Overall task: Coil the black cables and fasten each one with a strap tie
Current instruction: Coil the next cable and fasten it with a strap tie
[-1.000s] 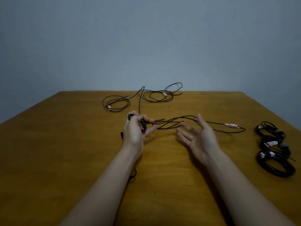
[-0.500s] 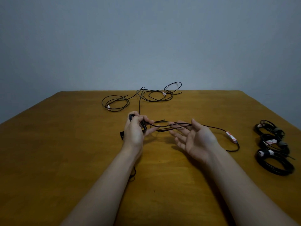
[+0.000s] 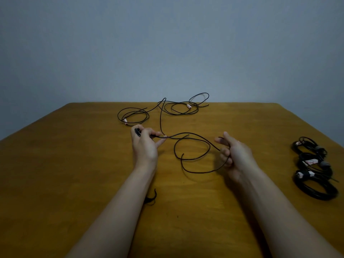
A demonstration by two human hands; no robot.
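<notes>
Cable [image 3: 202, 172] pinched in left grip [image 3: 145, 146] and right grip [image 3: 233, 155] above table [image 3: 74, 164] centre, edges distant.

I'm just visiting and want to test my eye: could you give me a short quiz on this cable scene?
1. True or false: three coiled bundles lie on the table to the person's right.
2. Which holds the black cable looped between the hands? A: left hand only. B: right hand only. C: both.
3. Fill in: the loose cables lie near the table's ___ edge.
Key: 1 true; 2 C; 3 far.
</notes>
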